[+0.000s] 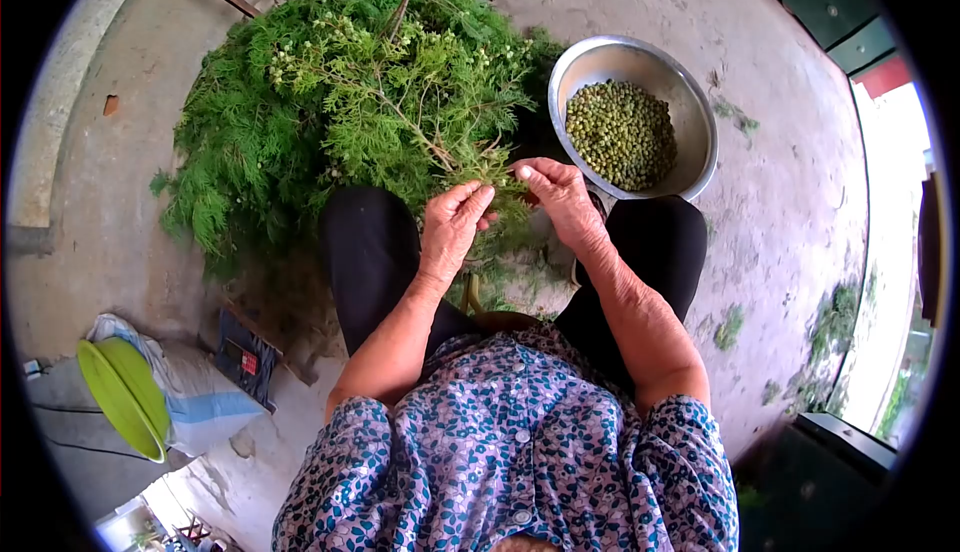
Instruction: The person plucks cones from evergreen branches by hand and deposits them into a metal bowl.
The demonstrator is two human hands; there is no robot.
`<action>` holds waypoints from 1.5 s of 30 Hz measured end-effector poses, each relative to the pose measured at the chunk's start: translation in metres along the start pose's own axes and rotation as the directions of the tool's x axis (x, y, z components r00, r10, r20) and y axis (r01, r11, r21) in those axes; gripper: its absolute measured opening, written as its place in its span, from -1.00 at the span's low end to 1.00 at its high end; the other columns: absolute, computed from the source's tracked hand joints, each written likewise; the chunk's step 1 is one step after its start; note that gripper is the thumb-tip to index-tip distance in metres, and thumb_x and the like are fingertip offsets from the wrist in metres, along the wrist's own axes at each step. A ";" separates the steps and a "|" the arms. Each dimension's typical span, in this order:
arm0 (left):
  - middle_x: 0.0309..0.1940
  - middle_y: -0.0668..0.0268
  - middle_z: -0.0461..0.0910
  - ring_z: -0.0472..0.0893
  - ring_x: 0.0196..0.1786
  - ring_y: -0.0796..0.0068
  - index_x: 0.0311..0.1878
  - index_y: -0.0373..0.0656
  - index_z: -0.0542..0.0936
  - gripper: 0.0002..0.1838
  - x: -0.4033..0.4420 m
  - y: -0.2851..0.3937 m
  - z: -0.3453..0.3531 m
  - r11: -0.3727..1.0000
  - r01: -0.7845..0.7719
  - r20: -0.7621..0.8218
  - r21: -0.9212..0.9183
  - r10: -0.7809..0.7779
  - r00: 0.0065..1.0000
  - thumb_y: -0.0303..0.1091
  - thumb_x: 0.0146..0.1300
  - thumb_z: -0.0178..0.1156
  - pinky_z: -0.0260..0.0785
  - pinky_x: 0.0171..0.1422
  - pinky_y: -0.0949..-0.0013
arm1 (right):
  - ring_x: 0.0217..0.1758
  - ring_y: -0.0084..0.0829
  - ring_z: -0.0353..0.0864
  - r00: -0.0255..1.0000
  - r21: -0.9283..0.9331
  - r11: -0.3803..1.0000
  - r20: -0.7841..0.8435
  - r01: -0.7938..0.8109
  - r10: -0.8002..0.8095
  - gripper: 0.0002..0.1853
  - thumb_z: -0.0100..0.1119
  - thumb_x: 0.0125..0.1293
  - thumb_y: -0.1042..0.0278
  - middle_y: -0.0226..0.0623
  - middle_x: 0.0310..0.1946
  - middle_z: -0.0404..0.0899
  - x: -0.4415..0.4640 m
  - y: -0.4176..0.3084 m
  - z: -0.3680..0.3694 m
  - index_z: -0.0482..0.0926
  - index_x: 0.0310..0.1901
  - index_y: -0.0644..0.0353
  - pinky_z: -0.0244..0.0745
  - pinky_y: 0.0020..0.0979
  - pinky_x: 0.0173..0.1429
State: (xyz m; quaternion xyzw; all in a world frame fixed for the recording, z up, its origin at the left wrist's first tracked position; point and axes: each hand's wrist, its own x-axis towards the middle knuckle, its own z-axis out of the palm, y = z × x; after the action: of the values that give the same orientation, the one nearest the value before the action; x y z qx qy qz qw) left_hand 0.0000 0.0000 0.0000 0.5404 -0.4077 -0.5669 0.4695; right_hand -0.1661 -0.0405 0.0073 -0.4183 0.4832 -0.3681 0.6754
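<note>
A leafy evergreen branch (400, 117) with small pale green cones lies over a big heap of cut green branches (250, 142) in front of my knees. My left hand (452, 227) is closed, thumb against fingers, on a sprig at the near end of this branch. Close beside it, my right hand (562, 197) has its thumb and forefinger pinched together at the sprig's edge. Whatever lies between those right fingertips is too small to make out. Just beyond my right hand stands a metal basin (690, 112) holding a pile of small round green cones (620, 137).
A lime green plastic basin (125, 402) leans on a white and blue sack (205, 402) at the lower left. Bits of greenery (730, 327) are scattered over the concrete floor (780, 212). Dark green doors (830, 2) stand at the right.
</note>
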 end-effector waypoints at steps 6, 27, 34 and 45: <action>-0.55 0.44 0.49 0.46 -0.52 0.71 -0.34 -0.29 0.55 -0.79 0.001 -0.006 0.002 0.997 -0.068 -0.012 -0.039 0.068 0.998 -0.29 0.18 0.18 0.29 -0.48 0.63 | -0.37 -0.65 0.46 0.941 -0.148 0.941 0.198 0.306 -0.275 -0.77 0.23 0.11 0.36 -0.41 -0.45 0.57 0.002 0.007 0.005 0.58 -0.23 0.31 0.40 -0.55 -0.25; -0.63 0.41 0.47 0.44 -0.60 0.64 -0.51 -0.24 0.54 -0.86 -0.004 -0.001 0.001 0.962 0.076 0.146 -0.261 -0.039 0.988 -0.40 0.09 0.21 0.23 -0.53 0.60 | -0.29 -0.65 0.44 0.964 0.170 0.985 0.257 0.024 -0.067 -0.78 0.08 0.21 0.40 -0.53 -0.30 0.50 -0.009 -0.001 0.003 0.45 -0.10 0.16 0.41 -0.56 -0.26; -0.66 0.44 0.43 0.41 -0.63 0.68 -0.47 -0.23 0.55 -0.83 -0.007 0.007 0.002 0.967 0.148 0.123 -0.206 -0.125 0.985 -0.33 0.12 0.20 0.18 -0.61 0.63 | -0.45 -0.69 0.41 0.978 -0.043 0.998 0.205 0.056 -0.046 -0.91 0.14 0.15 0.51 -0.51 -0.50 0.48 -0.008 0.000 0.009 0.50 -0.28 0.24 0.38 -0.62 -0.41; -0.51 0.38 0.57 0.33 -0.65 0.75 -0.44 -0.23 0.58 -0.84 -0.004 -0.001 -0.002 0.965 0.132 0.120 -0.228 -0.107 0.987 -0.33 0.14 0.16 0.12 -0.64 0.66 | -0.41 -0.53 0.48 0.952 0.359 0.921 0.305 -0.150 0.035 -0.90 -0.06 0.27 0.53 -0.35 -0.41 0.50 -0.004 0.009 0.000 0.43 -0.21 0.27 0.45 -0.52 -0.28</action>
State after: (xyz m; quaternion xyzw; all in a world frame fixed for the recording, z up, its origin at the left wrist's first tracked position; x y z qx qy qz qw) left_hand 0.0018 0.0043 0.0001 0.4735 -0.3286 -0.6665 0.4729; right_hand -0.1662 -0.0333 -0.0001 -0.3065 0.3171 -0.3555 0.8241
